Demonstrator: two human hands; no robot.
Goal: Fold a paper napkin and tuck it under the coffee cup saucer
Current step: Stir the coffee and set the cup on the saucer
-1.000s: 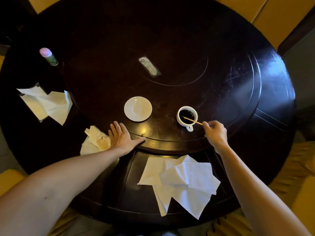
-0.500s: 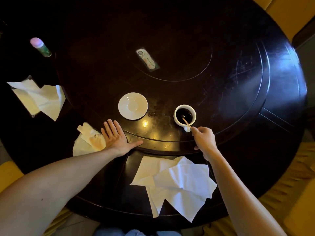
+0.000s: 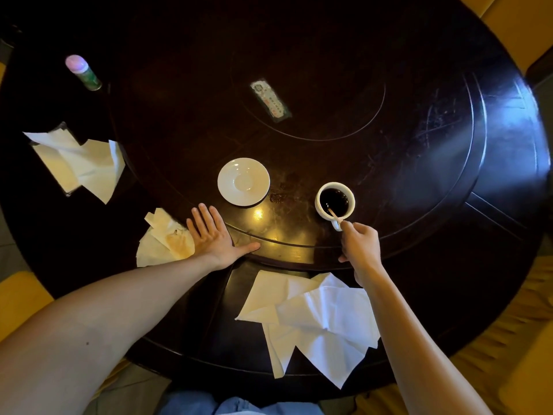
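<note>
A white saucer (image 3: 243,181) sits bare on the dark round table, with nothing on it. To its right stands a white coffee cup (image 3: 335,201) full of dark coffee. My right hand (image 3: 360,245) pinches a thin wooden stir stick (image 3: 334,214) whose tip dips into the coffee. My left hand (image 3: 214,234) lies flat, fingers spread, on the raised inner disc just below the saucer. Unfolded white paper napkins (image 3: 314,322) lie overlapping near the table's front edge, between my forearms.
A crumpled, stained napkin (image 3: 163,239) lies left of my left hand. More napkins spill from a holder (image 3: 78,163) at the far left. A small bottle with a pink cap (image 3: 82,71) stands at the back left, and a flat card (image 3: 270,100) lies near the table's middle.
My right hand has drawn in toward the cup's handle, swinging the stick from a flat reach across the rim to a steeper dip. My left hand stays flat in place.
</note>
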